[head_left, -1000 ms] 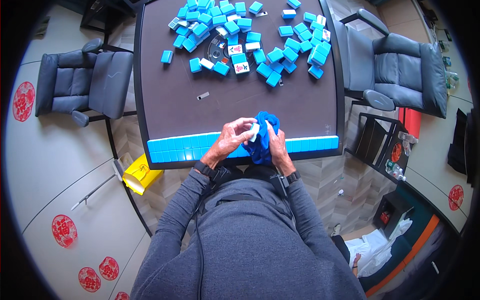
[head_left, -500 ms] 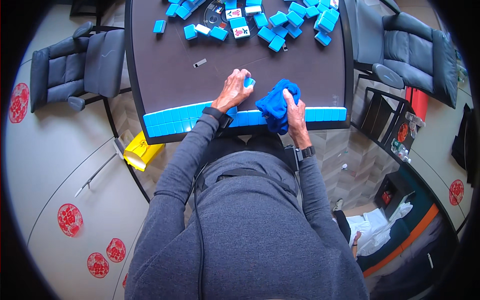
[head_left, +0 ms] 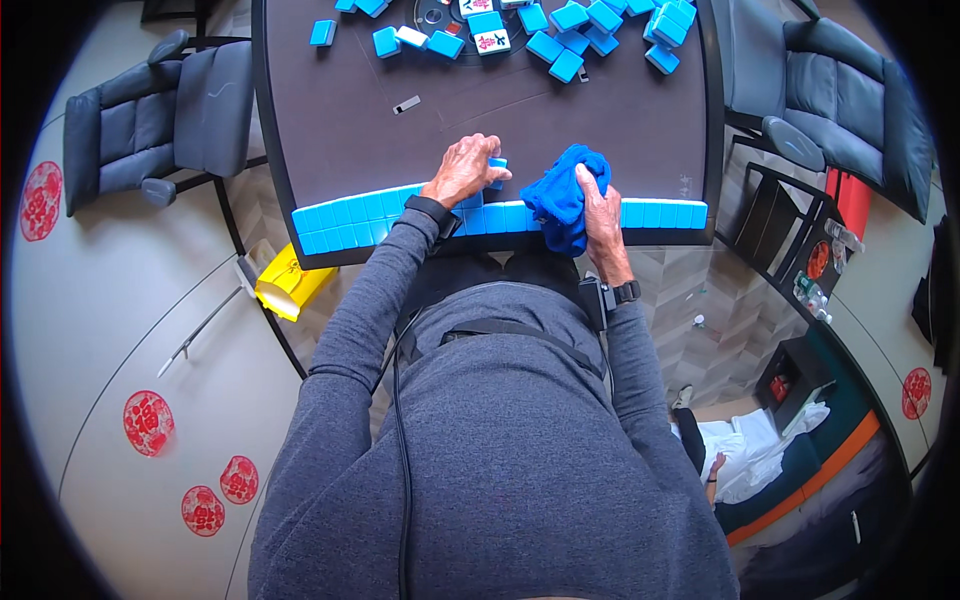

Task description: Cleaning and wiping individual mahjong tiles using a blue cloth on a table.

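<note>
My left hand (head_left: 466, 170) is closed on a blue-backed mahjong tile (head_left: 498, 165) just beyond the near edge of the table (head_left: 400, 140). Only part of that tile shows past my fingertips. A bunched blue cloth (head_left: 562, 195) is gripped in my right hand (head_left: 602, 222), with the thumb on top. Along the near edge runs a long row of blue mahjong tiles (head_left: 350, 220), two deep at the left and a single line farther right. The cloth and my right hand cover part of the row.
Loose mahjong tiles (head_left: 570, 42) lie scattered round the round centre panel (head_left: 432, 15), a few face up. Grey armchairs (head_left: 212, 110) stand on both sides. A yellow bag (head_left: 292, 283) is below the table's left corner. At lower right, a person in white (head_left: 740, 455) is partly visible.
My view has shifted slightly, so the table sits a little higher. My left hand still holds a tile and my right hand the cloth, both in nearly the same spots.
</note>
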Demonstrator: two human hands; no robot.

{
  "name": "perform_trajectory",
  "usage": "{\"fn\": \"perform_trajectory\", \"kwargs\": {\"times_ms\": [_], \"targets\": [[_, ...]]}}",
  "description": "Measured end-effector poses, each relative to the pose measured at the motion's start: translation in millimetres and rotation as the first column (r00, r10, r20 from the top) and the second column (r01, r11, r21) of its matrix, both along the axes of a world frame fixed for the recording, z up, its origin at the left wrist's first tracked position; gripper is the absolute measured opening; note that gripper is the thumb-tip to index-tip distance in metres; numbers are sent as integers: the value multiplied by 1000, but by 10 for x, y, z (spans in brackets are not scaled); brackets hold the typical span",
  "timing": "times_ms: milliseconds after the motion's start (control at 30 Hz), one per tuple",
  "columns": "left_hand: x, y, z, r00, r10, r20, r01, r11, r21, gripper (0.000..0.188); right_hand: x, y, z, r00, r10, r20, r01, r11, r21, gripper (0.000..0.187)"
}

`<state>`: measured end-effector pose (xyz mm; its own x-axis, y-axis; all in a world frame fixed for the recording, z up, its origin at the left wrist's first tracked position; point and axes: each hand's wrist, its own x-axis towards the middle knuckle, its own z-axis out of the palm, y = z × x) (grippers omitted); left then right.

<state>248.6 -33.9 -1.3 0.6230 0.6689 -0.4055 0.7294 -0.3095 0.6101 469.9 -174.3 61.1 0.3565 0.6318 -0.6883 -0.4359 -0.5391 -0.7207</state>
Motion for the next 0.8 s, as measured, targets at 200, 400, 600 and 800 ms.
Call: {"fn": "perform_trajectory", "kwargs": {"times_ms": [200,400,600,800], "targets": [[-42,-155,-8,996,-54,-74,54,999,-3,45,-11,44,-28,999,38,-4,-38,999,-8,33],[-74,-294,112,992,-97,-80,100,994,38,44,-11,89,-2,995,93,45,-92,995,-25,35],[-15,-92,32,998,-57,5,57,998,16,42,-17,107,30,997,68,28,-67,997,-32,36],[332,556,-181,882,387,269,-424,901,94,49,56,21,-87,996,81,32,-80,996,-38,37]]}}
